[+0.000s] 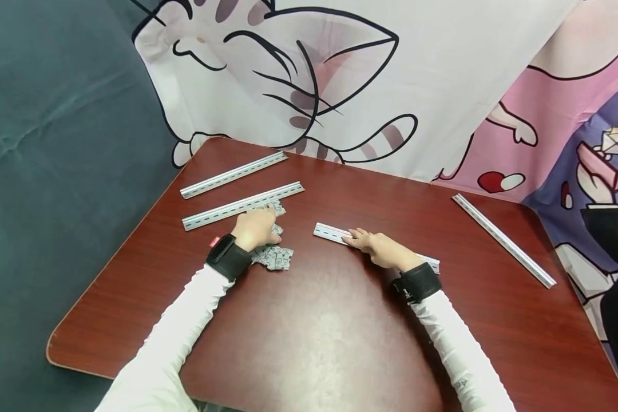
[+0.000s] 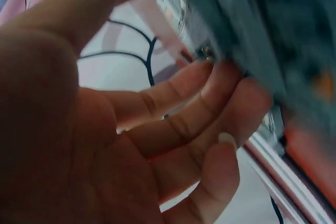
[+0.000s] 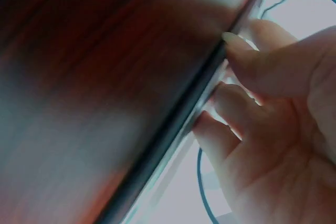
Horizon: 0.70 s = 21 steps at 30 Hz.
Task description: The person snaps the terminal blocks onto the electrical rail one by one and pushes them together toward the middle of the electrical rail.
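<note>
My left hand [image 1: 256, 228] is bent down over a cluster of small grey terminal blocks [image 1: 274, 258]. In the left wrist view its thumb and curled fingertips [image 2: 226, 80] close around the edge of blurred grey blocks [image 2: 236, 19]. With the right hand [image 1: 383, 249] I grip a short slotted metal DIN rail [image 1: 331, 232] lying on the table. The right thumb and fingers [image 3: 215, 124] meet the rail's edge [image 3: 163, 156] in the right wrist view; the hand covers the rail's middle.
Two longer DIN rails lie at the back left, a far one [image 1: 234, 174] and a nearer one [image 1: 243, 205] beside the blocks. Another rail [image 1: 504, 240] slants along the right side. The brown table [image 1: 309, 343] ends at a printed cat cloth [image 1: 268, 74] behind.
</note>
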### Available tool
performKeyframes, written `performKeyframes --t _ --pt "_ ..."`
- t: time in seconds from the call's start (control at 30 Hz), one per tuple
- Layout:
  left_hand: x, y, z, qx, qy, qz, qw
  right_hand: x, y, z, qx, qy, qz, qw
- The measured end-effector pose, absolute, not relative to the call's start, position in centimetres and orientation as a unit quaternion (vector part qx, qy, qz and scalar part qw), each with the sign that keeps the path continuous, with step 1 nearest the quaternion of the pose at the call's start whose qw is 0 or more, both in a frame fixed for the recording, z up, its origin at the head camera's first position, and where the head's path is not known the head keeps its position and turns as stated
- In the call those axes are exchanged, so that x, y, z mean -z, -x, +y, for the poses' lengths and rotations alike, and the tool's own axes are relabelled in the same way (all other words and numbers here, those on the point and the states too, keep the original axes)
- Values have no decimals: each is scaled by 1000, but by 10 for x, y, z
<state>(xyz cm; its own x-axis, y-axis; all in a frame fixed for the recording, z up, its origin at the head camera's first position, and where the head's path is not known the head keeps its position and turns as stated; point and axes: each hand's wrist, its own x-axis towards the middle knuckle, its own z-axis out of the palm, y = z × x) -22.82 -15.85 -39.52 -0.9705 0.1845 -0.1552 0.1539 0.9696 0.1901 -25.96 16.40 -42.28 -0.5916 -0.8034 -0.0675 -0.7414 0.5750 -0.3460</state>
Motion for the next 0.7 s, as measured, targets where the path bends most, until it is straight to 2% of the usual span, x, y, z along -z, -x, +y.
performKeyframes --t 0.23,0.47,0.57,0.7 --pt "393 223 -150 -100 -94 989 56 420 256 158 189 429 872 141" --pt "391 233 -126 -272 -184 944 22 416 268 169 199 401 885 127" --pt "391 237 -106 -336 -198 920 29 417 271 175 204 393 887 131" --pt "391 239 -81 -380 -172 907 54 420 272 179 219 384 886 139"
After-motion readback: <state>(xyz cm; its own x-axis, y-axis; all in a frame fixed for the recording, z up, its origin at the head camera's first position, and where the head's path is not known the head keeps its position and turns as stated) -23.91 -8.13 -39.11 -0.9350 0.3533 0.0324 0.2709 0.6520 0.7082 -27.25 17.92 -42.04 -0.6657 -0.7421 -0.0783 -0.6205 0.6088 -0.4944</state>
